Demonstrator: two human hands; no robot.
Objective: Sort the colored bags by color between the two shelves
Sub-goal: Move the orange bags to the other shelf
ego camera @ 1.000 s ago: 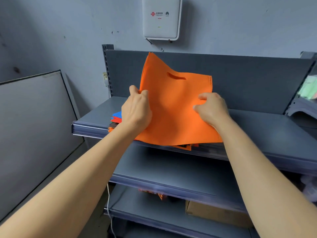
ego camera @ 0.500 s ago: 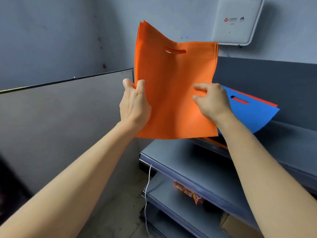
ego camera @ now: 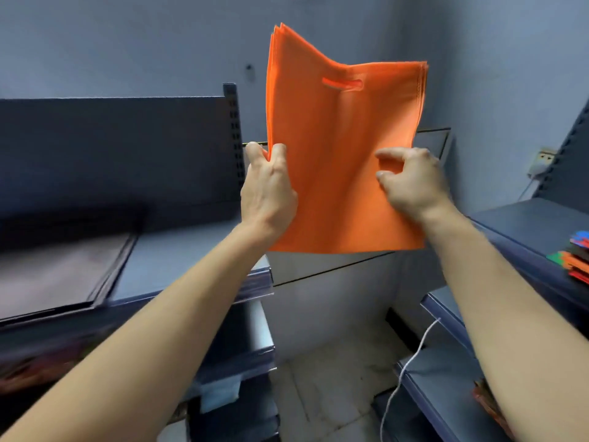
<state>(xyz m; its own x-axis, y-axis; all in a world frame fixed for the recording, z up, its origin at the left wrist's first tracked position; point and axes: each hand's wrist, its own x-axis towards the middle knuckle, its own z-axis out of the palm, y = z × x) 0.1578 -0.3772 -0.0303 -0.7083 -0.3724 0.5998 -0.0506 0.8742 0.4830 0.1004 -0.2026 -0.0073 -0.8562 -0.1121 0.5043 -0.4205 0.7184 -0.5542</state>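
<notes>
Mixed bag pile [ego camera: 578, 258] cut off at right edge.

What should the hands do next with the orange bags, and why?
Probably carry the orange bags down onto the bare part of the left shelf. Both the left hand and right hand hold them in mid-air between the shelves, and the mixed pile lies at the right.

Single head-worn wide-angle view, looking forward and slightly down from the person's eye level. It faces the gap between the left shelf unit [ego camera: 178, 250] and right shelf unit [ego camera: 526, 228], toward the grey wall [ego camera: 127, 43] and floor [ego camera: 334, 378]. Close range: both forearms fill the lower frame. Edges bend, left side motion-blurred. No second view.
</notes>
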